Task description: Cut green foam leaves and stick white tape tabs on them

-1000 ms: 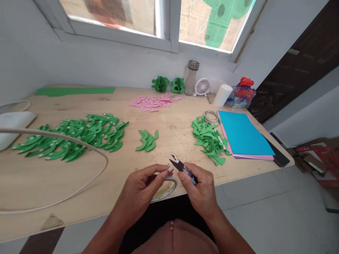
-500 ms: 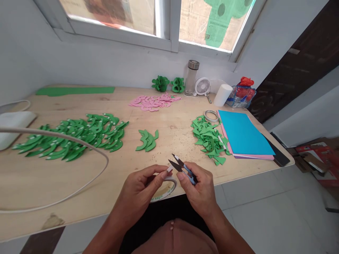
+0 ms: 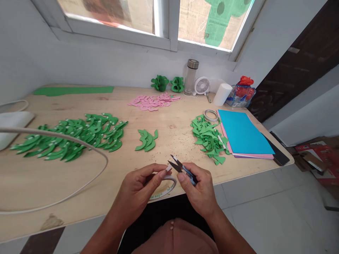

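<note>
Near the table's front edge, my left hand is closed on a roll of white tape, its free end pinched between thumb and finger. My right hand grips small dark-bladed snips, the blades apart and their tips beside the tape end. Beyond my hands lies a small group of green curved paper pieces. A large pile of green pieces with white spots spreads to the left, and green scraps are heaped to the right.
Pink paper pieces, green paper ornaments, a bottle and a white fan stand or lie at the back. Blue sheets and another tape roll are at right. A pale cable loops across the left.
The view has shifted slightly. My hands stay in nearly the same pose, with the snips' blades still apart by the tape end.
</note>
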Demonstrator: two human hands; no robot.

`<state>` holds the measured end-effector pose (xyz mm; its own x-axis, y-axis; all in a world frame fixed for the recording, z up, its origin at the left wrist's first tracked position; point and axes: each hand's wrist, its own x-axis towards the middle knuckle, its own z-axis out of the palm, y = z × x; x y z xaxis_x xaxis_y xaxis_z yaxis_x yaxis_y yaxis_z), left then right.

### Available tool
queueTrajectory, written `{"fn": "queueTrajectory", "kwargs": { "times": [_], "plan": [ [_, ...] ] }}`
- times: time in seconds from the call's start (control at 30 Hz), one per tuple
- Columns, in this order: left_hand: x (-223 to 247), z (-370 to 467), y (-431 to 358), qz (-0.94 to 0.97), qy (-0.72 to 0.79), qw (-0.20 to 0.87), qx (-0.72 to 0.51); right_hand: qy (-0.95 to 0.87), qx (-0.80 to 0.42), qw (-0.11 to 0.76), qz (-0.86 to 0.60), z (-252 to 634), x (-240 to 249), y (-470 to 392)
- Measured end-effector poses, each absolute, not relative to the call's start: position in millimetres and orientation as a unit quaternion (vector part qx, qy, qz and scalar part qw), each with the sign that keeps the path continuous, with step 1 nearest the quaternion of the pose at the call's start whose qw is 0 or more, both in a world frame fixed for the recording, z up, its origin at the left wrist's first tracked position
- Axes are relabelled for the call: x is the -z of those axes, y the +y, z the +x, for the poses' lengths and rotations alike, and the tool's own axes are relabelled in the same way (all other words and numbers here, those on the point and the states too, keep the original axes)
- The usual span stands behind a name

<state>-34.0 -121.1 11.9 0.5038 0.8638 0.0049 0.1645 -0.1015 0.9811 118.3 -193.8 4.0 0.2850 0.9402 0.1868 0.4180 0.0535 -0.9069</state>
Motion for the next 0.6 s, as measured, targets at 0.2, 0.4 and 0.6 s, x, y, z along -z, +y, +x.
{"fn": "queueTrajectory", "kwargs": {
  "times": [0.2,0.4,0.6],
  "plan": [
    [-10.8,-34.0,-120.3,0.678,0.370,0.565,-0.291,-0.545,-0.267,0.483,-0.631,116.0,-4.2,-193.1],
    [-12.0,-33.8,-121.0,0.676,0.372,0.571,-0.281,-0.552,-0.264,0.484,-0.626,115.8,-3.9,-192.5],
    [-12.6,-33.3,-121.3,0.682,0.366,0.560,-0.296,-0.558,-0.248,0.495,-0.618,114.2,-5.4,-193.0]
  ]
}}
